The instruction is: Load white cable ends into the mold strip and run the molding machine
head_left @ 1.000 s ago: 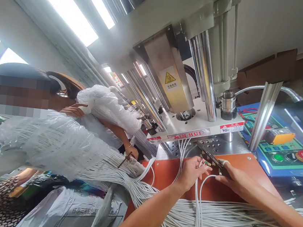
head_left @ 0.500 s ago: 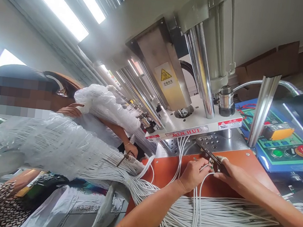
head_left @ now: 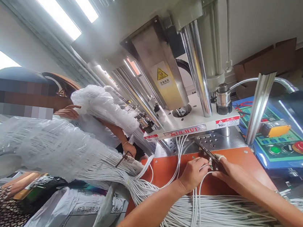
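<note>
My left hand (head_left: 192, 173) is closed in a pinch on a white cable (head_left: 204, 166), its end close to a dark metal mold block (head_left: 204, 149). The block is long and narrow with small fittings along it, tilted over the front of the machine's steel plate. My right hand (head_left: 228, 170) grips the near end of that block, thumb and fingers on its sides. Another white cable loops down between both hands. Exactly how the cable ends sit in the block is hidden by my fingers.
A press (head_left: 178, 128) with shiny columns and a hot-surface label rises ahead. A control panel (head_left: 284, 147) with a red stop button stands right. Bundled white cables (head_left: 210, 218) lie across the orange table front (head_left: 246, 168). At left, a co-worker's hand (head_left: 130, 149) is near plastic-wrapped cables (head_left: 54, 150).
The whole view has shifted slightly. Both hands keep nearly the same place and hold at the mold block.
</note>
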### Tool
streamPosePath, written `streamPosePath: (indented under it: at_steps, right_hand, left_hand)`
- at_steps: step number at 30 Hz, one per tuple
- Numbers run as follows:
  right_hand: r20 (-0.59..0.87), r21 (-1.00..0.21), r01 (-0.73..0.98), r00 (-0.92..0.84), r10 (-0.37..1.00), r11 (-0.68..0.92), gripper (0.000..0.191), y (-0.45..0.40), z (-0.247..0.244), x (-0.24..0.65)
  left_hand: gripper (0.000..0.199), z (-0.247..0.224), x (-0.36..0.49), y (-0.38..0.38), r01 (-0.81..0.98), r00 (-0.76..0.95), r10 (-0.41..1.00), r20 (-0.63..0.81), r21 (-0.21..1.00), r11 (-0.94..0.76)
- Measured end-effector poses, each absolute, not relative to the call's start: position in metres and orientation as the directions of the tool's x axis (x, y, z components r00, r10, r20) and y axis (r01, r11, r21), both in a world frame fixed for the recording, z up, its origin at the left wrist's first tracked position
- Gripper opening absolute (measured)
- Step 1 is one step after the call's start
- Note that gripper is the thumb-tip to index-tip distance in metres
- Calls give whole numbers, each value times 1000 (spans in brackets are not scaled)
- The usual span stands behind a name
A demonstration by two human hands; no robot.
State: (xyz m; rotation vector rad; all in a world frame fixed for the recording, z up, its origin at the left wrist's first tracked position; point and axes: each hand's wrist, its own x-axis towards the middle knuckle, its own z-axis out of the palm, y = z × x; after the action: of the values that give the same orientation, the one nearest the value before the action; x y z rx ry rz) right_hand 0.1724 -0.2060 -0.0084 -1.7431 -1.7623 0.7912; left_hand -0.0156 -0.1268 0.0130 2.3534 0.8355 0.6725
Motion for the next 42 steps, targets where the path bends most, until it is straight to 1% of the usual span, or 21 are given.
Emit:
streamPosePath:
  at_steps: [4, 9, 14, 18, 21, 23, 25, 27, 30, 32, 34, 37, 42]
  right_hand:
    - [-92, -763, 647, -81, 992, -18, 27, -203, -8, 174]
    - [-83, -751, 660, -91, 992, -3, 29, -204, -6, 176]
    - [-132, -764, 643, -71, 989, -56, 28, -203, -6, 177]
    - [-138, -789, 612, -93, 986, -53, 30, -204, -3, 178]
    - [-158, -803, 594, -121, 980, -56, 29, -204, 1, 178]
    - [-180, -795, 602, -110, 977, -79, 29, -204, 3, 178]
    - [-192, -779, 619, -90, 977, -96, 29, -203, 3, 177]
    - [-193, -765, 636, -80, 978, -99, 30, -203, 2, 176]
    - [-184, -757, 647, -86, 979, -86, 31, -203, -1, 176]
    - [-175, -762, 643, -92, 980, -76, 29, -203, -2, 177]
    - [-168, -768, 636, -90, 982, -73, 28, -203, -3, 178]
    - [-166, -770, 634, -83, 983, -77, 28, -203, -5, 179]
    - [-136, -765, 642, -86, 987, -49, 29, -204, -5, 178]
  left_hand:
    - [14, 20, -13, -129, 422, 644, 736, 209, 705, -569]
    - [16, 37, -13, -131, 365, 604, 791, 93, 850, -379]
    - [30, 44, -17, -124, 263, 528, 849, -5, 952, -158]
    - [38, 43, -18, -118, 185, 466, 879, -104, 983, 19]
    - [34, 40, -18, -114, 136, 436, 888, -145, 986, 94]
    - [29, 37, -18, -112, 116, 434, 889, -145, 988, 104]
    - [22, 35, -18, -111, 153, 439, 892, -111, 987, 47]
    - [16, 33, -18, -111, 268, 444, 896, -8, 955, -124]
    - [11, 31, -19, -113, 427, 500, 844, 196, 792, -437]
    - [15, 30, -18, -114, 447, 552, 787, 275, 700, -558]
    - [21, 30, -17, -114, 449, 582, 754, 306, 652, -611]
    - [26, 30, -15, -114, 454, 598, 739, 311, 629, -631]
    - [26, 29, -13, -114, 440, 619, 704, 348, 589, -678]
